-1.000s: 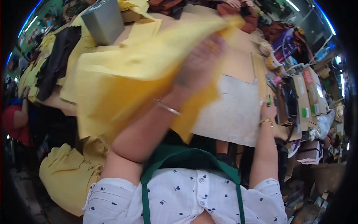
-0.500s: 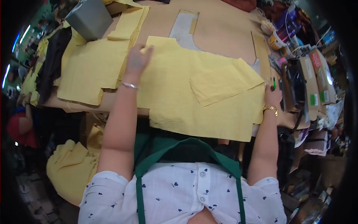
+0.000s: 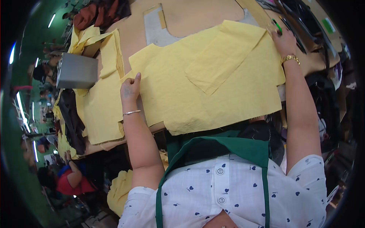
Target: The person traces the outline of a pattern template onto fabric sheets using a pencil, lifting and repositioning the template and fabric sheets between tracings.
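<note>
A large yellow fabric panel (image 3: 220, 108) lies over the near side of the table and hangs a little past its edge. On it rests a smaller yellow fabric piece (image 3: 224, 62), set at a slant. My left hand (image 3: 130, 89) is closed at the panel's left edge, thumb up, with fabric pinched in the fingers. At the panel's upper right corner is my right hand (image 3: 286, 41), fingers curled around a slim green pen (image 3: 277, 26); its fingertips are partly hidden. Left of my left hand lies a stack of yellow cut pieces (image 3: 102, 110).
A grey metal block (image 3: 77, 71) stands on the yellow pieces at left. Grey-white pattern shapes (image 3: 154, 28) lie on the brown tabletop (image 3: 201, 17). Dark cloth (image 3: 71, 114) hangs over the left edge. A person in red (image 3: 74, 182) is at lower left.
My view has turned, so the table sits tilted. My left hand has come down the panel's left side and closed on its edge. The right hand stays by the right corner with the pen.
</note>
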